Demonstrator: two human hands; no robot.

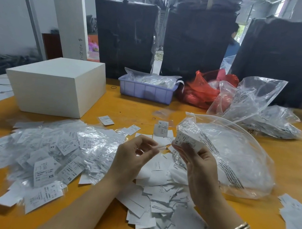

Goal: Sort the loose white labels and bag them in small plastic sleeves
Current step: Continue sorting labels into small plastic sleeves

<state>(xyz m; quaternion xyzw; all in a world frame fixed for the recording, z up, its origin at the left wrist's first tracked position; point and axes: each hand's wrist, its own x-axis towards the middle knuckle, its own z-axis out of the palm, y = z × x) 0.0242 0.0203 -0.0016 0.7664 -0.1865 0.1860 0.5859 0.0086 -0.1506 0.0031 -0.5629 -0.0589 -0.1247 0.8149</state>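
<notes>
My right hand (195,163) grips a small stack of white labels (188,139) marked XS, held up above the table. My left hand (133,156) pinches a small clear plastic sleeve (158,147) just left of that stack. Under both hands lies a heap of loose white labels (161,207). A wide pile of bagged labels (50,149) in clear sleeves, marked XS, S and XL, covers the table to the left. A single XL label (161,128) lies beyond my hands.
A white box (54,87) stands at the back left, a purple tray (146,92) of packets behind centre, red bags (202,90) beside it. Large clear plastic bags (236,155) lie to the right. More labels (295,214) sit at the right edge of the orange table (291,169).
</notes>
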